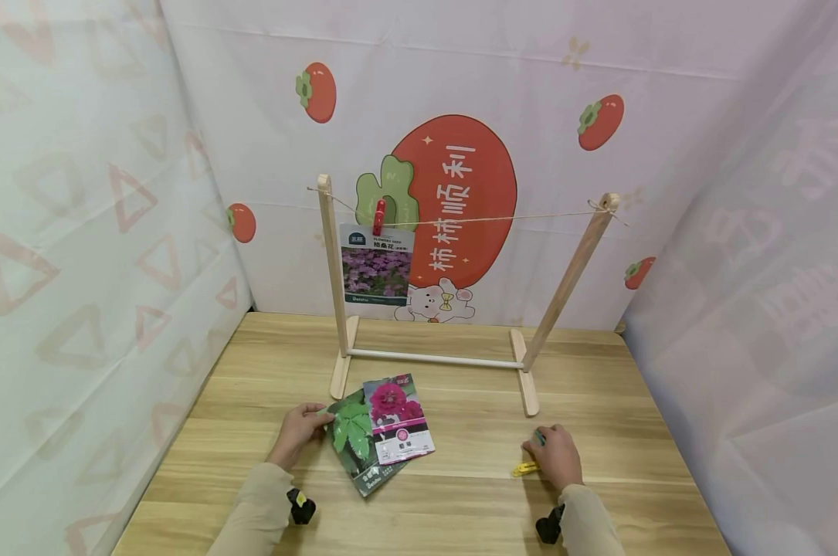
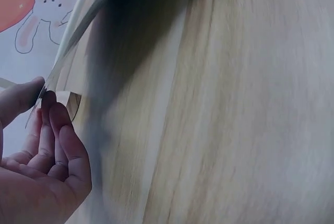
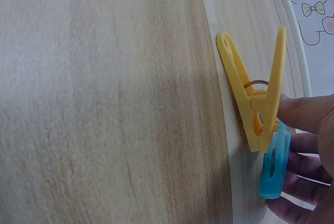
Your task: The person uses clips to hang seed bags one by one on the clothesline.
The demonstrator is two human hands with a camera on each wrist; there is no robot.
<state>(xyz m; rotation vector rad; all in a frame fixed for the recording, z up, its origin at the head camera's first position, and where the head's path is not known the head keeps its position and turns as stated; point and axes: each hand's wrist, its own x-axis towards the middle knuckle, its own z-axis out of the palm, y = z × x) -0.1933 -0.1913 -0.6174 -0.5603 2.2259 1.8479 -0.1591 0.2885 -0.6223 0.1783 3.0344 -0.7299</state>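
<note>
My left hand [image 1: 299,434] pinches the left edge of a seed packet with green leaves [image 1: 351,432] between thumb and fingers. In the left wrist view that packet's edge [image 2: 78,33] slants up off the table. A pink-flower seed packet [image 1: 398,421] overlaps it on the right. My right hand [image 1: 558,455] is low over the table at the right, its fingers round a teal clothespin [image 3: 275,169]. Beside it is a yellow clothespin [image 3: 255,101], close to the thumb; whether the thumb touches it, I cannot tell.
Behind the packets stands a wooden frame [image 1: 571,282] with a string [image 1: 474,220] tied between its posts. A red clothespin [image 1: 379,218] holds a purple-flower seed packet [image 1: 377,266] on the string's left part. A printed cloth [image 1: 544,62] backs the wooden table [image 1: 460,502].
</note>
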